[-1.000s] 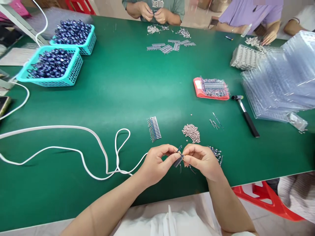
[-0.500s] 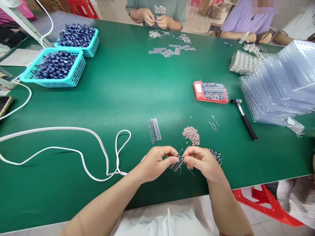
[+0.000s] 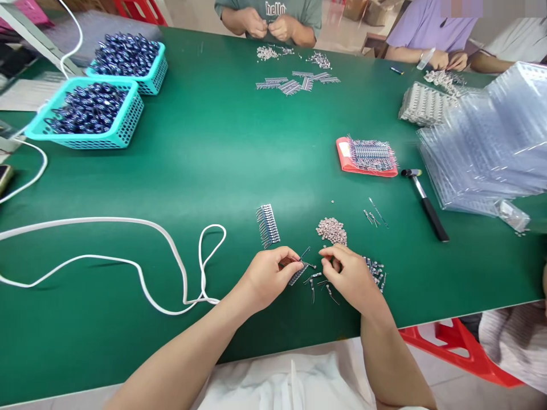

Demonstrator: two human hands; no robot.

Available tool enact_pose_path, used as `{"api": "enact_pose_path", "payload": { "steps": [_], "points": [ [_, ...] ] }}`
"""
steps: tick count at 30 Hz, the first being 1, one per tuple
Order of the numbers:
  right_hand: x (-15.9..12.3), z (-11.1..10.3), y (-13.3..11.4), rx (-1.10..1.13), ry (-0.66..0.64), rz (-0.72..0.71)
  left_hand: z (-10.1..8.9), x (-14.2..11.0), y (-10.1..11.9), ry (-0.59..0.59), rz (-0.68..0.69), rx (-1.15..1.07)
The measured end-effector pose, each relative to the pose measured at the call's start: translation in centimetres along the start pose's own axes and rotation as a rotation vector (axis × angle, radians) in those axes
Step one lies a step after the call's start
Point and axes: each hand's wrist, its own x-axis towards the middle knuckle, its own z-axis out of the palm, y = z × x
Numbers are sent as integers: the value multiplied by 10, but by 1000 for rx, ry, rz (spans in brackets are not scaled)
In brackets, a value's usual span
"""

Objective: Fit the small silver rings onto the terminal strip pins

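Observation:
My left hand [image 3: 269, 276] is closed in a pinch on a thin wire-ended part [image 3: 308, 263], whose slim end sticks out to the right. Just under those fingertips is a dark strip of small parts [image 3: 298, 275]; whether it is held or lies on the table I cannot tell. My right hand [image 3: 348, 273] hovers to the right, its fingers curled, thumb and forefinger slightly apart with nothing visible between them. Several loose wire-legged pieces [image 3: 329, 290] lie between the hands. Beyond the right hand is a heap of small pinkish beads [image 3: 332, 230]. More small dark pieces [image 3: 376, 270] lie beside its wrist.
A row of parts [image 3: 268, 225] lies ahead. Farther off are a red packet with strips [image 3: 367, 156], a hammer [image 3: 427, 208], clear plastic trays [image 3: 482, 142] and turquoise baskets [image 3: 128, 128]. White cable [image 3: 141, 219] loops at left. Co-workers' hands [image 3: 269, 25] work across the table.
My right hand has come away from the left fingertips, and its thumb and forefinger have parted. More loose pieces now show between the hands. The view has shifted slightly.

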Motion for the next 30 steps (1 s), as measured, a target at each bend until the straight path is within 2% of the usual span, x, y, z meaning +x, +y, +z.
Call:
{"api": "enact_pose_path", "payload": {
  "steps": [4,9,13,16,20,22,24,28,30],
  "points": [
    [5,6,7,-248,162,-17,0,0,2,41,-1,-55],
    [9,15,12,-428,238,-123,0,0,2,68,-26,-120],
    [12,19,12,-474,277,-125,3,1,0,50,-35,-195],
    [13,18,8,-357,308,-125,5,1,-2,27,-32,-259],
    [8,14,-4,47,322,-210,8,-2,-2,-9,46,-414],
    [5,13,-9,161,323,-250,10,-5,-1,-46,82,-505],
    [2,14,-12,183,356,-312,12,-8,2,-75,94,-573],
    [-2,16,-10,76,474,-452,14,-13,8,-88,96,-682],
    [-4,16,-8,25,472,-478,14,-14,9,-83,86,-721]
  ]
}}
